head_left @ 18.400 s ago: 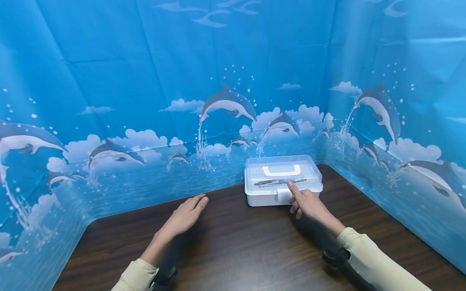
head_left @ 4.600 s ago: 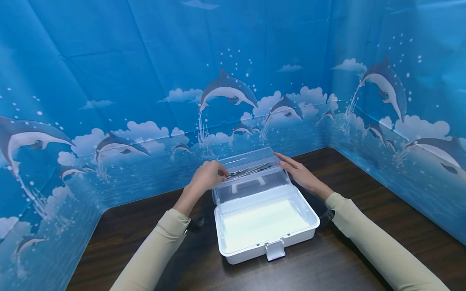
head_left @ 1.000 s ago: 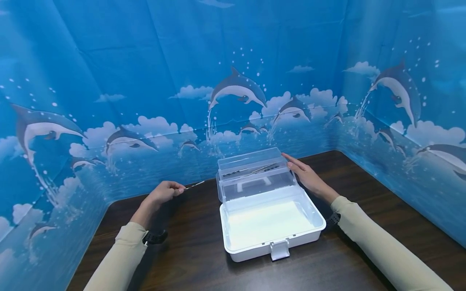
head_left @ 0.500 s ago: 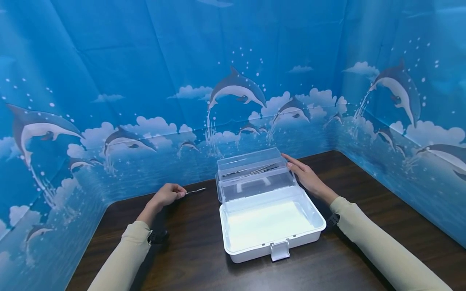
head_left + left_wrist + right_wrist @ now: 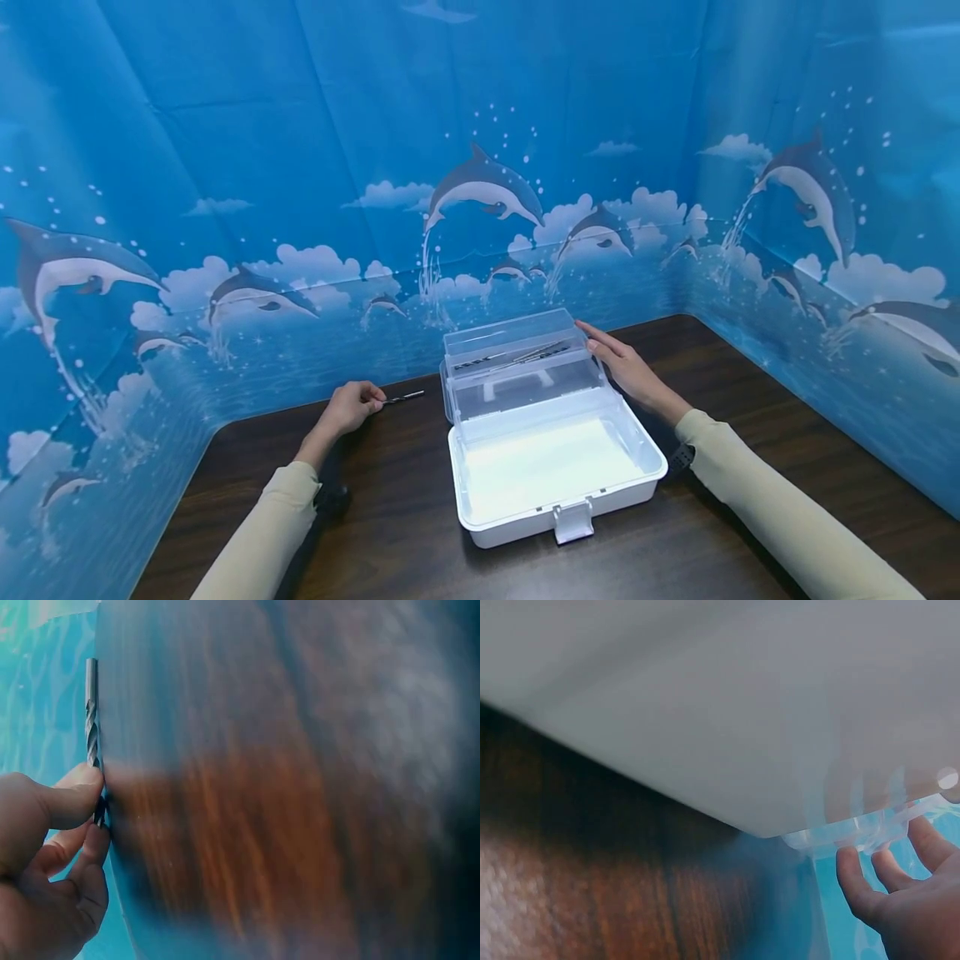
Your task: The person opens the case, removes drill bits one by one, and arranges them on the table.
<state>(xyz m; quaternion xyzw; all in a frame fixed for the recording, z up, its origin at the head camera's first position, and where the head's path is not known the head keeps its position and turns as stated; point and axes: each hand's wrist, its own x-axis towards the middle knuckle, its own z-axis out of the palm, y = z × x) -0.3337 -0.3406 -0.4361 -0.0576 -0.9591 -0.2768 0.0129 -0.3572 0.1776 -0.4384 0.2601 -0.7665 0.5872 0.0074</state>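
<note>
Left hand (image 5: 351, 406) pinched a drill bit (image 5: 405, 397); right hand (image 5: 630, 369) touched the clear lid (image 5: 513, 332).
Bit was near the back edge of the dark table (image 5: 390, 492), left of the opened white box (image 5: 517, 533), smooth shank toward it; table contact unclear. Right fingers loosely extended at lid's right end. More bits (image 5: 536, 353) lay inside the lid.

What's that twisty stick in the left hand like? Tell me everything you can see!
It's a thin drill bit that looks like shiny metal. One part is a smooth, straight rod; the rest has spiral grooves, darker near the fingers. The left hand pinches its grooved part, and the smooth end points toward the open box. It's near the table's far edge; I can't tell if it touches the table.
</note>
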